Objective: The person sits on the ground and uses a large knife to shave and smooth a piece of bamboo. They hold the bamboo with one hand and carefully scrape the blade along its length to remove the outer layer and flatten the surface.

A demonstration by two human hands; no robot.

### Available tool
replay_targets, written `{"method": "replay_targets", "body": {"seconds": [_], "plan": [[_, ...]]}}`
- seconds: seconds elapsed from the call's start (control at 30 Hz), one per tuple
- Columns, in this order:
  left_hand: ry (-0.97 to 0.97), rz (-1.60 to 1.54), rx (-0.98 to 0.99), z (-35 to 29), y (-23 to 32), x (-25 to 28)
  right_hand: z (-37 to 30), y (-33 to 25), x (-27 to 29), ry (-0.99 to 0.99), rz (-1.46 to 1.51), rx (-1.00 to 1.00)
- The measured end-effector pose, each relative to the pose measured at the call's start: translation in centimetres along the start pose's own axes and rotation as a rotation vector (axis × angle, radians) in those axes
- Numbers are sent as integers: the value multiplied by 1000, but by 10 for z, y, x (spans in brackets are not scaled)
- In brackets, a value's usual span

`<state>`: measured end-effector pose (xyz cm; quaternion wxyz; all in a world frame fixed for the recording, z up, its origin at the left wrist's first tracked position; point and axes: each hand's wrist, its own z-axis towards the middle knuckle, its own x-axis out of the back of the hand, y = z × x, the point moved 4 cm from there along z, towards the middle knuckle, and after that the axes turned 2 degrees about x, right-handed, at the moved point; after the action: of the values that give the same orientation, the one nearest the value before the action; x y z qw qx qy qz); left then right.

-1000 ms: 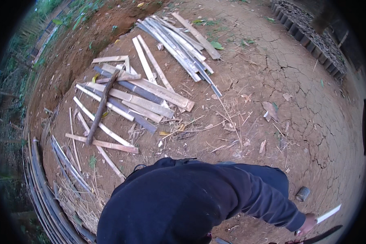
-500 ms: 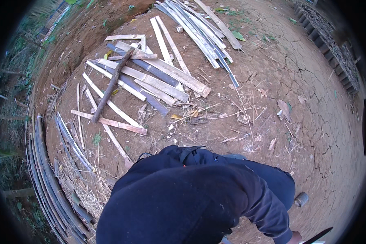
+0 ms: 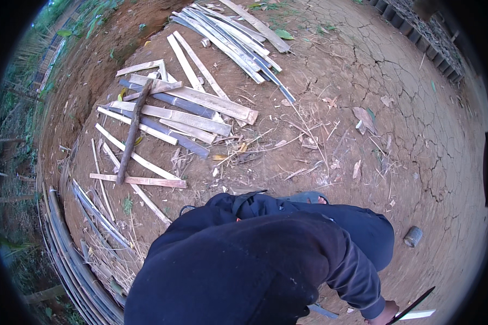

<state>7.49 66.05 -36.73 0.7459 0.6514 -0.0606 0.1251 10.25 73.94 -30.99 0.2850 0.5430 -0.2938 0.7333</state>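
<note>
At the lower right edge, my right hand [image 3: 386, 314] is closed, its lower part cut off by the picture's edge. From it a long, dark knife blade [image 3: 417, 301] slants up to the right. A pale split bamboo strip [image 3: 420, 314] lies beside the blade; whether my hand touches it, I cannot tell. A dark sleeve [image 3: 358, 281] covers my right arm. My left hand is out of view. A grey strip [image 3: 323, 311] shows on the ground left of my right hand.
Split bamboo slats [image 3: 195, 115] lie crossed ahead on the left, with a dark stick [image 3: 134, 130] over them. More strips [image 3: 228, 40] are bundled farther off. Long poles [image 3: 73, 260] line the left. A grey cylinder [image 3: 412, 236] stands on the ground at right.
The view has turned, so the slats and bundle appear farther left. My right hand sits slightly higher and farther left in the picture. More of the blade and the pale strip now shows.
</note>
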Motion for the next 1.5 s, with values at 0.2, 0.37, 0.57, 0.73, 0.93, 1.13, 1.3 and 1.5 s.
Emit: {"method": "replay_targets", "body": {"seconds": [0.2, 0.37, 0.57, 0.73, 0.93, 1.13, 1.3, 1.5], "plan": [[-143, -207, 235, -6, 5, 10, -23, 46, 15, 7, -131, -92], [-136, 120, 220, -2, 4, -18, -51, 75, 40, 5, -301, -137], [-465, -165, 103, -60, 33, 47, -83, 159, 51, 197, -176, -347], [-412, -733, 461, -99, 9, 126, -62, 68, 29, 82, -69, -85], [-585, -742, 543, -135, 36, 136, -70, 121, 45, 184, -303, -334], [-606, -768, 699, -138, 17, 125, -92, 78, 26, 117, -187, -45], [-656, -738, 639, -142, 26, 129, -97, 116, 36, 286, -291, -108], [-576, -825, 730, -132, 28, 132, -84, 85, 38, 259, -267, -38]]}}
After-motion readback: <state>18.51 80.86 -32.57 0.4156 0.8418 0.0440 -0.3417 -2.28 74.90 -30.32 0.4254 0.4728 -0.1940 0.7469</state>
